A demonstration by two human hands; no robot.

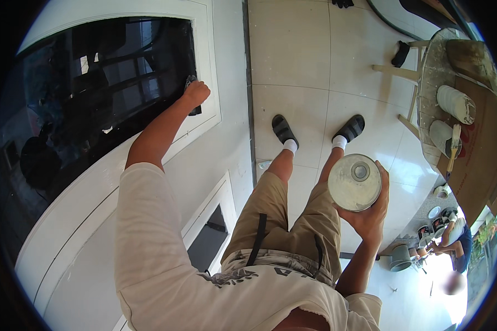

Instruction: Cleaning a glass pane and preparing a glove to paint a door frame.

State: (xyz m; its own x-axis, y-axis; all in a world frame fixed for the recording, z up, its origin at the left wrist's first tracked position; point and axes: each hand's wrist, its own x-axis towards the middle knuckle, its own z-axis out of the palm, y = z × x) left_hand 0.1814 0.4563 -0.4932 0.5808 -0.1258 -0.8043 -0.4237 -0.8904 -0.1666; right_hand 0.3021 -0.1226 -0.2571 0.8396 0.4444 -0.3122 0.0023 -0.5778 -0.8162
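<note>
My right hand is wrapped round the side of a round tin. Its pale, smeared flat face, with a small ringed circle in the middle, is turned up toward me. My left hand is closed at the inner right edge of a white frame round a dark glass pane. Something small and dark pokes out above and below that fist. What it is cannot be made out, as the fingers hide most of it.
To the right, a wooden stool stands beside a surface holding a white-coated container, a paintbrush and cardboard. Farther off, another person is near several cans and a grey bucket. Pale tiles cover the floor under my sandals.
</note>
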